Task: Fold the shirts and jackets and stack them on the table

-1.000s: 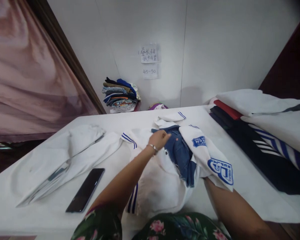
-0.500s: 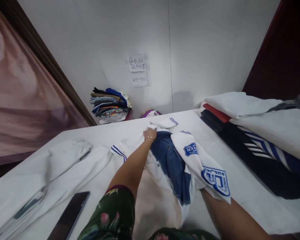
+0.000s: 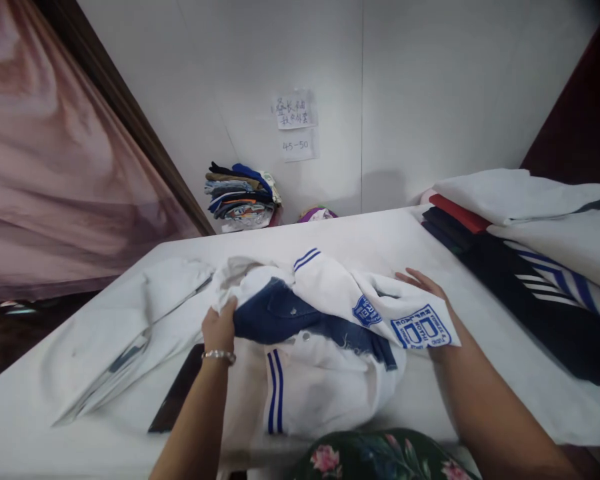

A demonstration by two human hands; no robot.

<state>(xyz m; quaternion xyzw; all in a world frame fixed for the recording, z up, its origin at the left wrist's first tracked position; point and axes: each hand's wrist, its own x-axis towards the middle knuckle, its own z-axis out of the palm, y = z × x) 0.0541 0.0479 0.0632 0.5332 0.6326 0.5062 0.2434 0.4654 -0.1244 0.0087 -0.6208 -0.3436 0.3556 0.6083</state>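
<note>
A white jacket (image 3: pixel 330 393) with a dark blue denim panel, blue-striped bands and blue printed patches lies crumpled before me, turned sideways. My left hand (image 3: pixel 219 325) is closed on its left end, where the white and denim fabric meet. At the other end, my right hand (image 3: pixel 427 283) reaches behind a white part bearing the blue print. Its fingers stretch out past the cloth's far edge, while the fabric covers part of the palm and wrist. A dark phone (image 3: pixel 177 393) lies beside my left forearm, partly covered by it.
Another white garment (image 3: pixel 100 333) lies at the left of the white table (image 3: pixel 360 233). Folded dark, striped and white clothes (image 3: pixel 530 293) are piled along the right. Behind the far edge, a clothes stack (image 3: pixel 243 197) stands near the wall with paper signs (image 3: pixel 297 127).
The jacket has turned from lengthwise to sideways. My left hand has come nearer and left with its end; my right hand has moved farther from me, its fingers now showing. The view has shifted slightly.
</note>
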